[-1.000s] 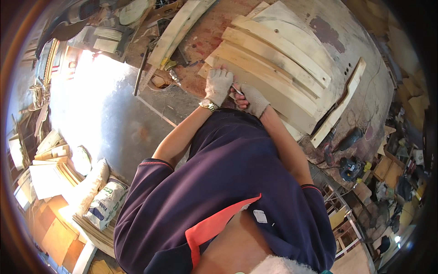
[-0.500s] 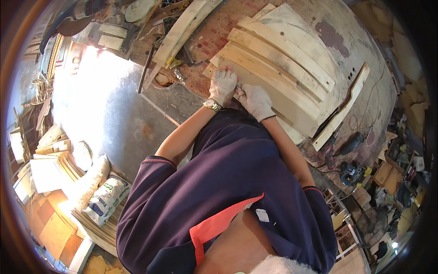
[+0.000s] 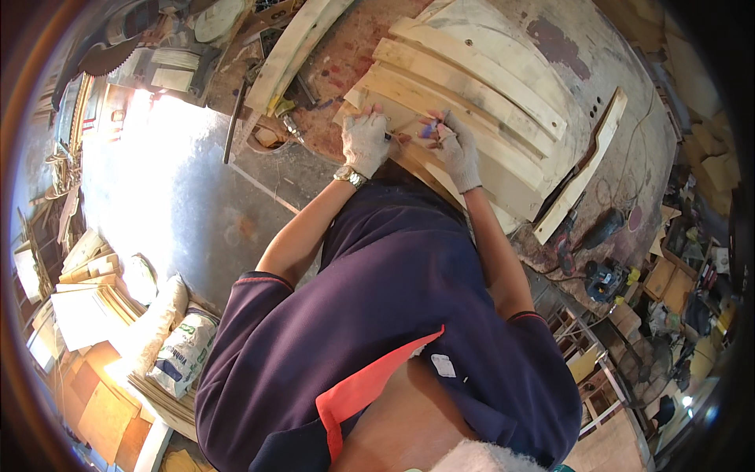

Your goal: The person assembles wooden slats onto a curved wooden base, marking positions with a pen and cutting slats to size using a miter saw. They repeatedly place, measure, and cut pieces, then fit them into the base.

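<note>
My left hand [image 3: 366, 144], in a pale knit work glove with bare fingertips, rests at the near left end of a flat wooden board [image 3: 503, 194]. Its fingers are curled, and a small dark end pokes out beside the thumb; its kind is too small to make out. My right hand [image 3: 459, 156], gloved alike, is above the board a short way to the right. Its fingers are drawn together and smeared by motion, so whatever they pinch cannot be named. Beyond both hands lie several long wooden strips [image 3: 464, 88] side by side on the worktable [image 3: 641, 169].
A curved wooden piece [image 3: 295, 55] reaches across the far left of the table, near a yellow-handled tool [image 3: 285, 108]. On the right lies a narrow shaped strip [image 3: 582, 167], with a power tool [image 3: 604, 281] below it. Sacks [image 3: 185, 346] and stacked boards [image 3: 90, 315] stand lower left.
My hands, together half a second ago, have come apart. The right has moved up over the board, its fingers now raised; the left has shifted slightly left with the view.
</note>
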Demonstrator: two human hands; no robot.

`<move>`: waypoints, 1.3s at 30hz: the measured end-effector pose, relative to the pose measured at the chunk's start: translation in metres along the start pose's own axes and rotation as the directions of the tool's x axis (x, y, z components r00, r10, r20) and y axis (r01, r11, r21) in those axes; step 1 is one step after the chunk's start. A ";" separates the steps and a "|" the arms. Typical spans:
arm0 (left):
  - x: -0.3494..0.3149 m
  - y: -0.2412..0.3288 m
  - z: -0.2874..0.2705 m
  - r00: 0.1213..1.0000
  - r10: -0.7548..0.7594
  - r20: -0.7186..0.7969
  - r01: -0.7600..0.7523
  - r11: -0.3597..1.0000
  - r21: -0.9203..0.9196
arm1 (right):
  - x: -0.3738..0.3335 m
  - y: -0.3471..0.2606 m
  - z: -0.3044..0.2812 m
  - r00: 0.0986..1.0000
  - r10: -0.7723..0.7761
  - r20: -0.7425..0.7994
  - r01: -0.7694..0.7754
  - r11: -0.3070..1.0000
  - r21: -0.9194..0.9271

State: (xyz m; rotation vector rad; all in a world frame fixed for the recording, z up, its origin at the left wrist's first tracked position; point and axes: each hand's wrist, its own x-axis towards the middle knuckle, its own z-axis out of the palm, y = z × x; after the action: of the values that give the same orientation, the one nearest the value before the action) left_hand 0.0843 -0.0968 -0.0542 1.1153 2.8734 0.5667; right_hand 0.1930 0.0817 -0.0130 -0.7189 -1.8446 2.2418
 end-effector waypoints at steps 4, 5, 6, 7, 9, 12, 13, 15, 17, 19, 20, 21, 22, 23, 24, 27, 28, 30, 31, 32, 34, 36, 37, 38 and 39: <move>-0.003 -0.005 -0.001 1.000 -0.010 0.026 0.012 0.999 -0.043 | 0.019 0.022 0.010 0.993 -0.119 0.007 0.119 0.981 -0.153; -0.004 -0.006 0.000 1.000 0.019 -0.024 -0.020 0.999 -0.047 | 0.024 0.027 0.010 0.992 -0.120 0.033 0.125 0.961 -0.248; -0.004 -0.006 0.001 1.000 0.019 -0.017 -0.020 0.999 -0.040 | 0.029 0.031 0.010 0.995 -0.098 0.037 0.105 0.937 -0.332; -0.004 -0.007 0.002 1.000 0.022 -0.010 -0.023 0.999 -0.032 | 0.031 0.036 0.013 0.993 -0.108 0.045 0.117 0.951 -0.287; -0.004 -0.008 0.003 1.000 0.019 0.007 -0.019 1.000 -0.021 | 0.037 0.044 0.022 0.999 -0.047 0.013 0.049 0.983 -0.176; -0.004 -0.006 0.005 1.000 0.000 0.020 0.000 1.000 -0.013 | 0.047 0.048 0.032 0.999 -0.038 -0.029 0.029 0.962 -0.271; -0.004 -0.006 0.005 1.000 0.001 0.008 -0.001 1.000 -0.014 | 0.051 0.047 0.034 0.998 -0.065 -0.018 0.053 0.921 -0.387; -0.004 -0.006 0.005 1.000 0.001 0.004 -0.001 1.000 -0.016 | 0.057 0.045 0.037 0.994 -0.106 0.015 0.096 0.821 -0.563; -0.004 -0.006 0.005 1.000 0.006 0.005 -0.006 1.000 -0.026 | 0.059 0.044 0.039 0.987 -0.146 0.061 0.152 0.759 -0.633; -0.003 -0.007 0.006 1.000 0.000 0.019 0.001 1.000 -0.022 | 0.061 0.043 0.039 0.974 -0.205 0.099 0.217 0.701 -0.679; -0.003 -0.007 0.006 1.000 0.001 0.016 0.000 1.000 -0.026 | 0.061 0.043 0.040 0.964 -0.237 0.117 0.250 0.670 -0.700; -0.003 -0.007 0.007 1.000 -0.002 0.004 0.002 1.000 -0.031 | 0.062 0.043 0.040 0.955 -0.263 0.135 0.278 0.641 -0.715; -0.003 -0.007 0.008 1.000 -0.005 -0.007 0.004 0.999 -0.038 | 0.062 0.043 0.040 0.963 -0.237 0.129 0.254 0.638 -0.727; -0.003 -0.007 0.008 1.000 -0.014 -0.004 0.014 0.998 -0.057 | 0.062 0.044 0.040 0.971 -0.204 0.121 0.227 0.640 -0.734; -0.003 -0.007 0.009 1.000 -0.010 -0.009 0.009 0.999 -0.039 | 0.063 0.044 0.039 0.975 -0.188 0.118 0.214 0.647 -0.732; -0.004 -0.006 0.009 1.000 -0.017 0.011 0.017 1.000 -0.026 | 0.064 0.047 0.039 0.969 -0.202 0.141 0.239 0.633 -0.736; -0.004 -0.007 0.009 1.000 -0.018 0.010 0.018 1.000 -0.026 | 0.064 0.048 0.039 0.966 -0.216 0.144 0.251 0.633 -0.733; -0.004 -0.007 0.009 1.000 -0.014 0.001 0.014 0.999 -0.029 | 0.064 0.049 0.039 0.963 -0.229 0.144 0.259 0.635 -0.728; -0.004 -0.007 0.010 1.000 -0.009 -0.007 0.009 0.999 -0.031 | 0.064 0.050 0.039 0.957 -0.245 0.154 0.278 0.630 -0.725; -0.004 -0.007 0.010 1.000 -0.004 -0.015 0.004 0.999 -0.034 | 0.063 0.050 0.039 0.956 -0.245 0.159 0.282 0.629 -0.725; -0.004 -0.007 0.010 1.000 -0.003 -0.007 0.003 1.000 -0.022 | 0.063 0.050 0.039 0.954 -0.249 0.168 0.290 0.626 -0.724; -0.004 -0.007 0.010 1.000 -0.003 -0.005 0.003 1.000 -0.021 | 0.063 0.049 0.039 0.951 -0.254 0.174 0.299 0.625 -0.721; -0.004 -0.007 0.010 1.000 -0.003 -0.007 0.003 1.000 -0.026 | 0.063 0.049 0.039 0.950 -0.256 0.178 0.302 0.620 -0.724; -0.004 -0.007 0.010 1.000 -0.003 -0.011 0.002 0.999 -0.038 | 0.063 0.048 0.040 0.949 -0.257 0.181 0.305 0.616 -0.727; -0.004 -0.007 0.009 1.000 -0.003 0.000 0.003 1.000 -0.027 | 0.063 0.047 0.040 0.952 -0.251 0.178 0.299 0.613 -0.731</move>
State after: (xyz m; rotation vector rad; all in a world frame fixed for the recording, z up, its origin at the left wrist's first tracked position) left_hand 0.0843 -0.1015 -0.0655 1.1068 2.8586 0.6033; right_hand 0.1287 0.0609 -0.0698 -0.3936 -2.7130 1.2455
